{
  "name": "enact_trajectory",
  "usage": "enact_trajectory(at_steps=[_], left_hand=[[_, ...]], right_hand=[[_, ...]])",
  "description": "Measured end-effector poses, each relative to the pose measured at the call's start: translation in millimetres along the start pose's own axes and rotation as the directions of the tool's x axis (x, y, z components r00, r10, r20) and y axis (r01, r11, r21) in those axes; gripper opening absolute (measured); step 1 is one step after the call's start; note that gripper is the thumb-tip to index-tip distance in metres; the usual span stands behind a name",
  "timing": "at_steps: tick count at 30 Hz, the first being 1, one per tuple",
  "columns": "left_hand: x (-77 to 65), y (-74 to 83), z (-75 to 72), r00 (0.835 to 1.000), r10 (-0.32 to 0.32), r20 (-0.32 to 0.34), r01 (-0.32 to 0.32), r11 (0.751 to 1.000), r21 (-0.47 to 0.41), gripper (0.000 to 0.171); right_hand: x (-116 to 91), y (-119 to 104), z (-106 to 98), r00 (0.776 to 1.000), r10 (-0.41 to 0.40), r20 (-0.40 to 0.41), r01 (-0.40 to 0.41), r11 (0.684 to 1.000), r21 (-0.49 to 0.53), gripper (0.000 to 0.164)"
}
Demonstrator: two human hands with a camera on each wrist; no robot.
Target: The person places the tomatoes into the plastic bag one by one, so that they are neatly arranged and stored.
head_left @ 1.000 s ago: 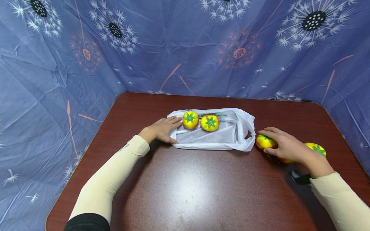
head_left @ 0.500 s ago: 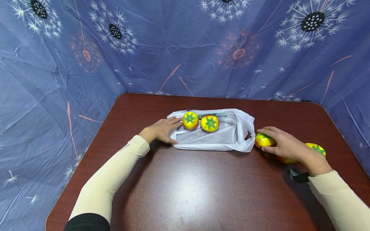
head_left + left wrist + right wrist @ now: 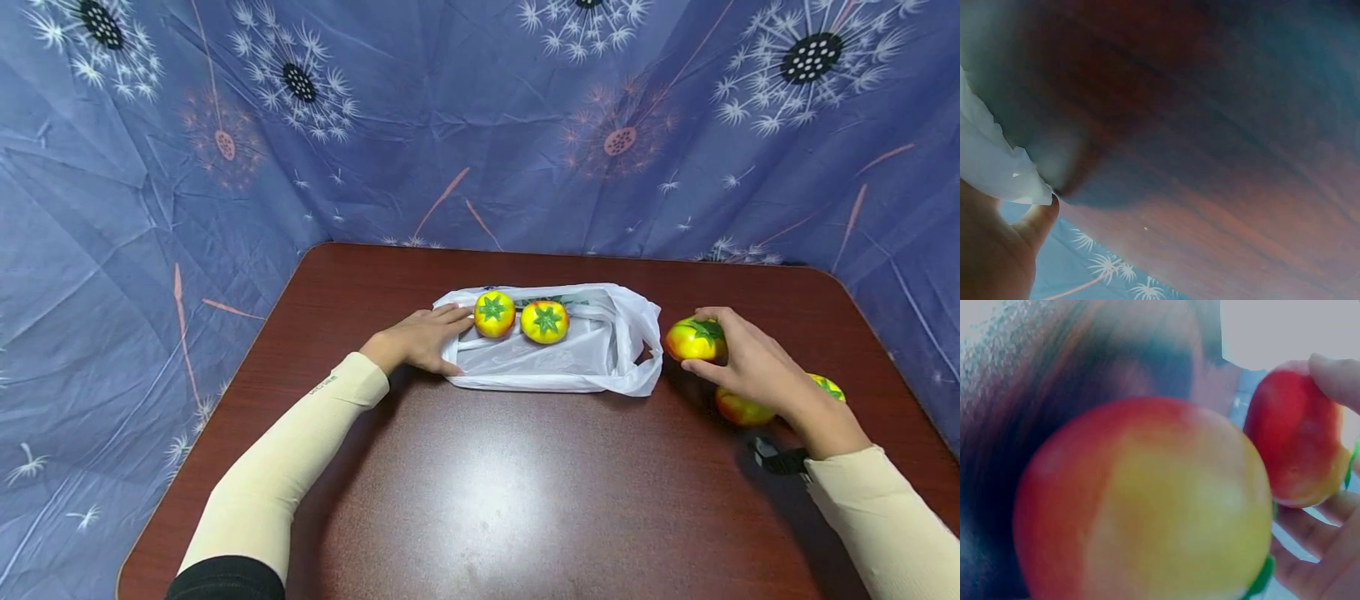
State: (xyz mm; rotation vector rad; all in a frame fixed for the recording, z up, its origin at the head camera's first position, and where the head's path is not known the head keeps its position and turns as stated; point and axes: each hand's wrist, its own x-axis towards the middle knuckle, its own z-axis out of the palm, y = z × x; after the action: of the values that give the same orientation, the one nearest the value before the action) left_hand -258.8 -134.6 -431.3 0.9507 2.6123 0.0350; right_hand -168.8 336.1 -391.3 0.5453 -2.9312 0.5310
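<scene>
A white plastic bag [image 3: 555,362] lies on its side on the table, its mouth spread wide. Two yellow-red persimmons [image 3: 545,322] with green leafy tops sit in it. My left hand [image 3: 426,337] rests on the bag's left end, fingers straight and spread; in the left wrist view the thumb [image 3: 1041,222] touches the bag's edge. To the right of the bag, my right hand [image 3: 757,367] grips another persimmon [image 3: 690,340] between thumb and fingers. The right wrist view shows this held persimmon [image 3: 1294,437] behind a large, close one [image 3: 1147,506].
Two more persimmons lie by my right wrist: one [image 3: 742,408] below the hand, the other [image 3: 827,386] partly hidden behind the forearm. A dark red-brown table [image 3: 480,483] carries everything. Blue dandelion-print cloth [image 3: 450,125] hangs behind and along the left side.
My right hand has turned and shifted slightly back and up with the persimmon in its grip, baring more of the persimmon underneath. The left hand and the bag stay put.
</scene>
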Motion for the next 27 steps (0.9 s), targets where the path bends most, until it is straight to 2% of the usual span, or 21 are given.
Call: enact_trajectory(at_steps=[5,11,18,22,25,27], left_hand=[[0.7,0.9,1.4,1.0,-0.003,0.005,0.003,1.0,0.0,0.096],[1.5,2.1,3.1,1.0,-0.002,-0.001,0.002,1.0,-0.005,0.096],[-0.5,1.8,2.5,1.0,-0.007,0.003,0.007,1.0,-0.014,0.096],[-1.5,2.3,0.8,1.0,-0.016,0.012,0.016,1.0,-0.01,0.097],[-1.8,3.2,0.1,1.0,-0.014,0.011,0.014,1.0,-0.009,0.097],[-1.7,3.6,0.1,1.0,-0.013,0.011,0.013,1.0,-0.006,0.097]], right_hand=[[0.7,-4.5,-4.8,0.993,-0.038,-0.108,0.039,0.999,0.003,0.061],[4.0,-12.8,-13.3,0.968,-0.133,-0.212,0.134,0.991,-0.009,0.064],[6.5,-23.9,-26.1,0.927,-0.225,-0.301,0.227,0.973,-0.029,0.07],[11.2,-31.5,-31.8,0.896,-0.291,-0.335,0.299,0.954,-0.031,0.057],[14.8,-35.8,-31.8,0.862,-0.349,-0.367,0.357,0.933,-0.047,0.07],[16.9,-38.6,-31.4,0.844,-0.377,-0.381,0.384,0.921,-0.061,0.07]])
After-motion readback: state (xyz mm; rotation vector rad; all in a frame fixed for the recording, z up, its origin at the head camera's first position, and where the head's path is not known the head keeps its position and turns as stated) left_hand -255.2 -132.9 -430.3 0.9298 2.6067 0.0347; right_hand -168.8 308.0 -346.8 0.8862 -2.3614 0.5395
